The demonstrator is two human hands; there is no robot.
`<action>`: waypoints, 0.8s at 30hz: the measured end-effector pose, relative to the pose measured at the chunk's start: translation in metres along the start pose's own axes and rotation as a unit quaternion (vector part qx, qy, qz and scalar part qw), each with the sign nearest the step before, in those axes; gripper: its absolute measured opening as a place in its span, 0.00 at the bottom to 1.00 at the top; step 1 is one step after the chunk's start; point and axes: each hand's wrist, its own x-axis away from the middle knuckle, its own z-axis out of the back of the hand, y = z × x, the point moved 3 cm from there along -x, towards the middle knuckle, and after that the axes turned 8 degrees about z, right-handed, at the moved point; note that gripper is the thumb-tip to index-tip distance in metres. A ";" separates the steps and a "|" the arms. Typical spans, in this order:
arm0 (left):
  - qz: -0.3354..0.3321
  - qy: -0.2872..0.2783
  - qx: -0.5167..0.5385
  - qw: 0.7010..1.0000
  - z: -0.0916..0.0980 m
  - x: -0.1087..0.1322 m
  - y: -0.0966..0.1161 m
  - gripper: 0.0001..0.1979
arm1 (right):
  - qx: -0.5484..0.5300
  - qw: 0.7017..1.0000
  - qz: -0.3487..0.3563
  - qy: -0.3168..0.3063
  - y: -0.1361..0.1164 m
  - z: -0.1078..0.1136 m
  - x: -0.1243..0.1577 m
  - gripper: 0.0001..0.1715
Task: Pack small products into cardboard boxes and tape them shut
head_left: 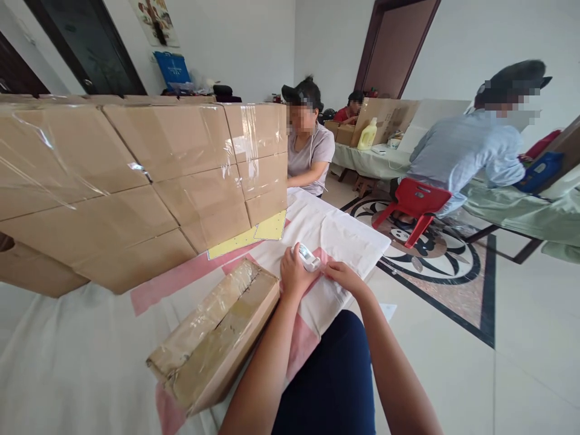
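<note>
My left hand (294, 272) is wrapped round a small white tape dispenser (308, 258), holding it above the cloth near the table's right edge. Close to the dispenser's front end, my right hand (342, 276) is closed in a pinch. What sits between those fingertips is too small to make out. Left of my left forearm lies a long cardboard box (217, 332), with shiny clear tape along its creased top.
Stacked, taped cardboard boxes (181, 145) form a wall at the left, with a yellow sheet (240, 243) at their foot. A pink-and-white cloth (113, 356) covers the table. One person (312, 139) sits across; another (475, 145) sits on a red chair (419, 202) at right.
</note>
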 end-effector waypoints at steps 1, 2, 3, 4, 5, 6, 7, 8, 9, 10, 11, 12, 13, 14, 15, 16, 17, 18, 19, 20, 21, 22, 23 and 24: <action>0.000 0.000 -0.001 1.000 0.000 0.000 0.000 0.49 | -0.015 1.000 0.008 0.000 0.002 0.000 0.001 0.25; 0.000 -0.001 -0.001 1.000 0.000 0.000 0.000 0.49 | -0.031 0.999 0.016 0.001 0.004 0.000 0.002 0.24; 0.001 -0.003 -0.003 1.000 0.000 -0.001 0.000 0.49 | -0.048 0.999 0.025 0.005 0.005 0.000 0.003 0.23; 0.001 -0.004 -0.003 1.000 0.000 -0.001 0.000 0.50 | -0.064 0.997 0.033 0.012 0.006 -0.001 0.003 0.22; 0.003 -0.006 -0.003 1.000 -0.001 -0.001 0.000 0.50 | -0.080 0.996 0.041 0.022 0.006 -0.002 0.003 0.21; 0.004 -0.006 -0.002 1.000 -0.001 -0.001 0.000 0.51 | -0.096 0.994 0.048 0.035 0.005 -0.004 0.003 0.20; 0.006 -0.004 -0.001 1.000 -0.001 0.000 0.000 0.52 | -0.111 0.991 0.057 0.049 0.005 -0.006 0.002 0.19; 0.008 -0.002 0.000 1.000 -0.002 0.000 0.000 0.52 | -0.126 0.988 0.066 0.063 0.003 -0.009 0.001 0.18; 0.010 -0.002 0.001 1.000 -0.003 0.000 0.000 0.53 | -0.142 0.984 0.077 0.077 0.002 -0.012 0.000 0.18; 0.013 -0.004 0.000 1.000 -0.003 -0.001 0.000 0.54 | -0.159 0.979 0.089 0.089 0.001 -0.015 -0.002 0.19; 0.016 -0.006 -0.002 1.000 -0.004 -0.001 0.000 0.54 | -0.177 0.974 0.100 0.100 0.000 -0.018 -0.003 0.19; 0.019 -0.010 -0.006 1.000 -0.004 -0.001 0.000 0.55 | -0.194 0.968 0.110 0.111 0.000 -0.020 -0.005 0.20; 0.020 -0.013 -0.010 1.000 -0.005 -0.001 0.000 0.55 | -0.212 0.963 0.117 0.121 0.000 -0.023 -0.006 0.20; 0.021 -0.015 -0.014 1.000 -0.005 -0.001 0.000 0.55 | -0.228 0.957 0.123 0.131 0.001 -0.025 -0.008 0.20; 0.021 -0.015 -0.017 1.000 -0.005 -0.002 0.000 0.54 | -0.242 0.951 0.127 0.142 0.002 -0.027 -0.009 0.20; 0.020 -0.014 -0.019 1.000 -0.005 -0.002 -0.001 0.54 | -0.254 0.946 0.131 0.152 0.004 -0.029 -0.009 0.20; 0.018 -0.013 -0.020 1.000 -0.005 -0.002 -0.001 0.53 | -0.264 0.941 0.133 0.163 0.006 -0.030 -0.010 0.20; 0.016 -0.011 -0.021 1.000 -0.006 -0.001 -0.001 0.53 | -0.270 0.938 0.133 0.171 0.008 -0.031 -0.009 0.21; 0.014 -0.009 -0.022 1.000 -0.006 -0.001 -0.001 0.53 | -0.275 0.935 0.133 0.179 0.010 -0.032 -0.009 0.21; 0.012 -0.007 -0.023 1.000 -0.007 -0.001 -0.002 0.54 | -0.276 0.934 0.133 0.183 0.013 -0.032 -0.008 0.21; 0.012 -0.006 -0.025 1.000 -0.007 -0.001 -0.002 0.54 | -0.272 0.935 0.131 0.187 0.015 -0.033 -0.007 0.21; 0.012 -0.005 -0.026 1.000 -0.008 0.000 -0.002 0.55 | -0.264 0.937 0.127 0.189 0.017 -0.033 -0.006 0.21; 0.013 -0.004 -0.026 1.000 -0.008 0.000 -0.002 0.55 | -0.255 0.940 0.123 0.192 0.019 -0.033 -0.004 0.22; 0.014 -0.004 -0.026 1.000 -0.008 0.000 -0.002 0.55 | -0.246 0.942 0.119 0.193 0.020 -0.034 -0.003 0.22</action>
